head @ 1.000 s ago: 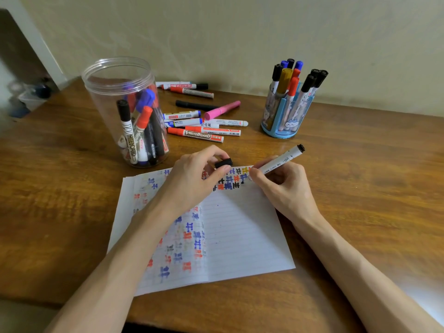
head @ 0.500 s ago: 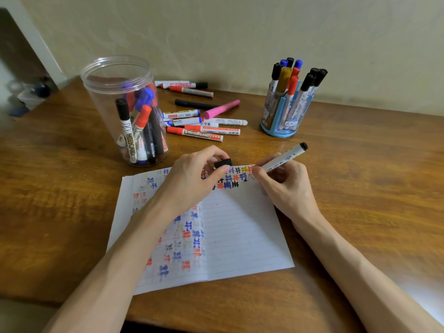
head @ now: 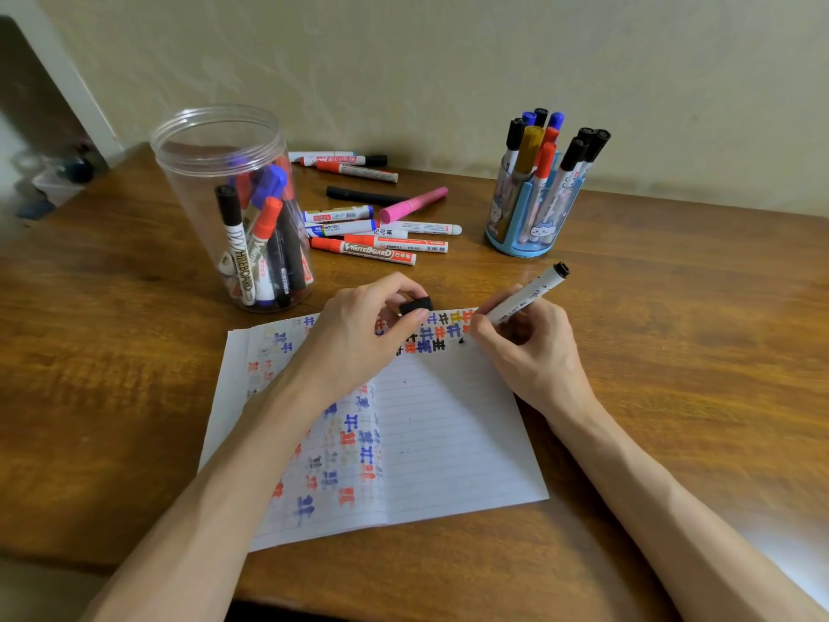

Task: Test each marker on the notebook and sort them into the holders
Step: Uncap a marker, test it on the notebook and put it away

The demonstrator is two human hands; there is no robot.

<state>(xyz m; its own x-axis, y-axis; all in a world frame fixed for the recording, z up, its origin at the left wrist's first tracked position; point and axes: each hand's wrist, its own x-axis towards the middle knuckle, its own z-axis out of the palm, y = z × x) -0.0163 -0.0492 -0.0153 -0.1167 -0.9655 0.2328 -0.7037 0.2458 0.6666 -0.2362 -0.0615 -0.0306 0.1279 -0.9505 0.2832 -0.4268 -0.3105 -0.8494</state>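
Fingers (head: 482, 326) of the right hand (head: 531, 352) cover the lower end of the marker (head: 531, 290).

I see a brown wooden table (head: 673, 361) that runs back to a pale wall. A clear plastic jar (head: 188, 226) stands upright on its left part. A blue pen holder (head: 516, 250) stands upright further right, well apart from the jar. Between them loose markers lie flat on the wood. Three markers (head: 354, 166) lie close to the wall. Nearer me lie a black marker (head: 359, 195) and, just beside it, a pink marker (head: 412, 204). Nearer still is a cluster of white-bodied markers (head: 421, 227), with a red whiteboard marker (head: 363, 250) closest to me. An open lined notebook (head: 448, 442) lies flat near the table's front edge, turned slightly, its far left corner near the jar's base.
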